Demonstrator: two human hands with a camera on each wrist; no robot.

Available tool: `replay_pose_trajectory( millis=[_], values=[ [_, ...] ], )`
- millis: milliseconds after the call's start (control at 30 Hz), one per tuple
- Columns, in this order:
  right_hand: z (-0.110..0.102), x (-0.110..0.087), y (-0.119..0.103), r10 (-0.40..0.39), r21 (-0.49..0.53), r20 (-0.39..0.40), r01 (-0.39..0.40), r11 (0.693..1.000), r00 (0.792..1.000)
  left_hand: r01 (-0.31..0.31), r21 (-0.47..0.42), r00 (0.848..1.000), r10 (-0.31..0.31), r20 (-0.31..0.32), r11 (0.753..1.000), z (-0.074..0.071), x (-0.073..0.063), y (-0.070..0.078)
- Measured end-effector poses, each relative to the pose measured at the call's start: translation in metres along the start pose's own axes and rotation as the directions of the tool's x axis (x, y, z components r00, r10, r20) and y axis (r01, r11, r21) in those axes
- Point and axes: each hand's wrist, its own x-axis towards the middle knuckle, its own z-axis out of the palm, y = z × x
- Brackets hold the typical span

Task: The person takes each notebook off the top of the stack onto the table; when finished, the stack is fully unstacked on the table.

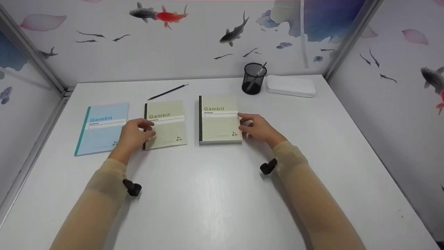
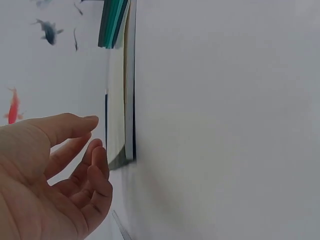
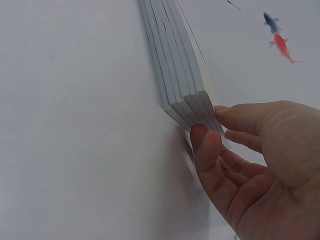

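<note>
Three places on the white table hold notebooks marked "Gambit". At the left lies a blue notebook [image 1: 104,133] with a green spine. My left hand [image 1: 133,134] hovers by the spine side of the thin beige notebook [image 1: 170,130] in the middle. Its fingers are loosely bent, with nothing between them in the left wrist view; contact with the cover cannot be told. A thicker stack of beige notebooks [image 1: 220,125] lies to the right. Against its right edge, the fingertips of my right hand [image 1: 260,127] touch the page ends [image 3: 187,107], thumb near the top cover.
A pencil [image 1: 168,92] lies behind the middle notebook. At the back right stand a black mesh pen holder [image 1: 252,81] with a pen in it and a white case [image 1: 291,86]. Printed wall panels [image 1: 194,52] border the table's back and sides.
</note>
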Motion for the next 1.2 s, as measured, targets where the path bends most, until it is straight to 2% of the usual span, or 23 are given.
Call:
replay_pose_trajectory(
  millis=[133,367,500,600,833,967,1200],
  values=[
    [0.0,0.0,-0.001,0.016,-0.004,-0.004,-0.016,1.0,1.0,-0.015,-0.052,1.0,0.016,0.023,0.999,0.022,0.003,0.017],
    [-0.002,0.001,-0.006,0.045,0.003,0.003,-0.045,0.999,0.999,-0.074,-0.105,0.993,0.083,0.089,0.992,0.062,0.012,0.043],
    [-0.002,0.003,-0.005,0.043,0.027,-0.004,-0.043,0.999,0.999,-0.092,-0.16,0.988,0.109,0.106,0.983,0.079,0.016,0.056],
    [-0.001,0.003,-0.004,0.041,0.032,-0.018,-0.041,0.999,0.999,-0.08,-0.197,0.986,0.107,0.125,0.977,0.088,0.018,0.064],
    [0.001,0.002,-0.001,0.034,0.005,-0.037,-0.034,0.999,0.999,-0.053,-0.226,0.986,0.087,0.144,0.973,0.102,0.022,0.072],
    [0.001,0.002,-0.001,0.039,0.018,-0.042,-0.038,0.999,0.998,-0.056,-0.219,0.986,0.088,0.139,0.974,0.104,0.023,0.075],
    [0.004,0.005,-0.005,0.1,0.06,-0.068,-0.096,0.994,0.993,-0.05,-0.207,0.985,0.083,0.153,0.977,0.102,0.023,0.077]
  ],
)
